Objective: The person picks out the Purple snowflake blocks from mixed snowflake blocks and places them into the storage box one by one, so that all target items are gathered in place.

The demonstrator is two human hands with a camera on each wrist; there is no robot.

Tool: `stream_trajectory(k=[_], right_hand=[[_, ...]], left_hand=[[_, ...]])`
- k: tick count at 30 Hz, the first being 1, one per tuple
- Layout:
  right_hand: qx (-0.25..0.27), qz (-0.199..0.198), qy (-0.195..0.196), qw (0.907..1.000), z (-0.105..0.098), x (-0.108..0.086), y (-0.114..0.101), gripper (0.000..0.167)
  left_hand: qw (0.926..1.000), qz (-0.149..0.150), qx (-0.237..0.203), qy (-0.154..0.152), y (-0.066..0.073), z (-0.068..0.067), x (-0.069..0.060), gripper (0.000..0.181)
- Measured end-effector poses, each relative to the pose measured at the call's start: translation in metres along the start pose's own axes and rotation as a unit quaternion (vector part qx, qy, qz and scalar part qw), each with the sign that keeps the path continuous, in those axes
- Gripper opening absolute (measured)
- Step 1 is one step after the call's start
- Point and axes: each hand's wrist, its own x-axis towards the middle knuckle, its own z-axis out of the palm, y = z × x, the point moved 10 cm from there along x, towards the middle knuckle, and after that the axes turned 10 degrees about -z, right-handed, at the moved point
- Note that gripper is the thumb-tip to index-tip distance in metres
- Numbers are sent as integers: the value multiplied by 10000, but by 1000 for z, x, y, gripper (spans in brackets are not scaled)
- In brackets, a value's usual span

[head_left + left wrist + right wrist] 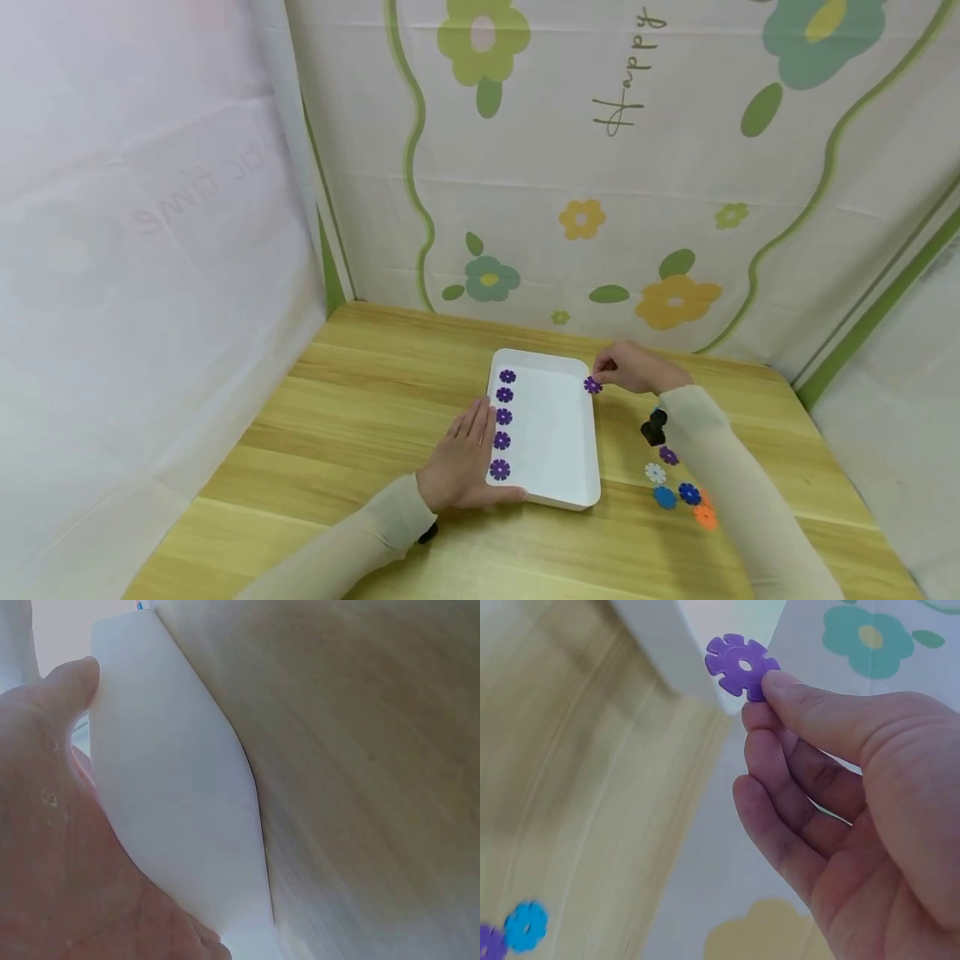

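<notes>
A white rectangular tray (558, 425) lies on the wooden table, with several purple flower-shaped discs (504, 417) in a column along its left side. My left hand (463, 467) rests against the tray's near left corner, fingers straight along the left edge and thumb along the near edge; in the left wrist view the hand (82, 825) touches the tray's outer wall (172, 765). My right hand (633, 368) pinches one purple disc (592, 385) at the tray's far right edge. In the right wrist view, thumb and forefinger of the hand (832, 772) hold that disc (742, 666) by its rim.
Right of the tray, loose discs lie on the table, partly under my right forearm: purple (668, 455), white (656, 473), light blue (664, 497), dark blue (690, 494) and orange (706, 517). A flower-printed cloth (525, 167) hangs behind the table, with more cloth at both sides.
</notes>
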Motion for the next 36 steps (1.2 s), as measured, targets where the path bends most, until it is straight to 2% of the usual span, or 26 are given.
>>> stream_trajectory(k=[6,12,20,28,31,36], right_hand=[[54,11,-56,10000,7,31,-4,15],[148,-54,-17,9999,14,51,-2,15],[-46,-43,-55,10000,20,63,2,15],[-261,183,53,9995,28,71,8,12],[-320,287,83,9990,30,73,11,12],[-390,269,98,9988,34,76,14,14]], left_hand=[[10000,-57,44,-36,-2,5,3,133],[9999,-64,97,-63,-1,-1,0,132],[9999,-31,116,18,-1,2,1,132],[9996,-11,131,235,-4,14,6,135],[9996,27,75,265,-4,12,5,135],[9996,93,-38,245,0,1,1,133]])
